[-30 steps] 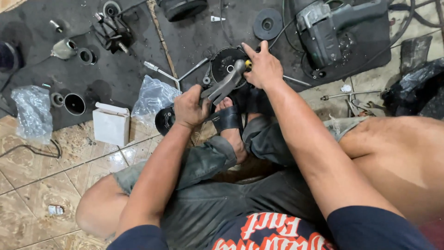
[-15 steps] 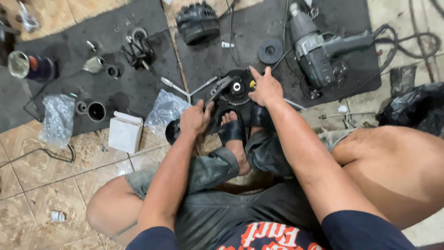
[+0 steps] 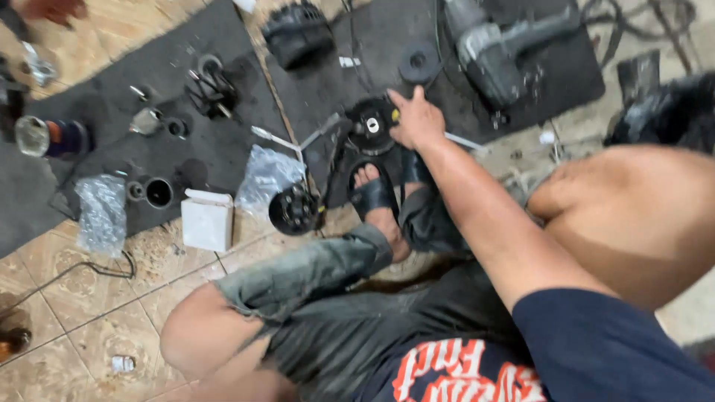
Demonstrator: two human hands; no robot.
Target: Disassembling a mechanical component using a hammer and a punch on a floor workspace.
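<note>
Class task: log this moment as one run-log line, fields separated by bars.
right hand: on black round part | left hand: out of view | foot: beside part | drill: lying on mat

left hand out of view; power tool (image 3: 499, 52) blurred, cut off at top edge.

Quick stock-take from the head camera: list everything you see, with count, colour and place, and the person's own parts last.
Round motor part: one, black, on the mat under the right hand.
Power tool: one, grey, top right of the mat.
Disc: one, black, left of the power tool.
Finned housing: one, black, top centre.
Ring part: one, black, at the mat's edge by the foot.
Box: one, white, on the tiled floor.
Plastic bags: two, clear, either side of the box.
Sandalled foot: one, centre.
Right hand: on the round motor part.
Left hand: out of view.
</note>
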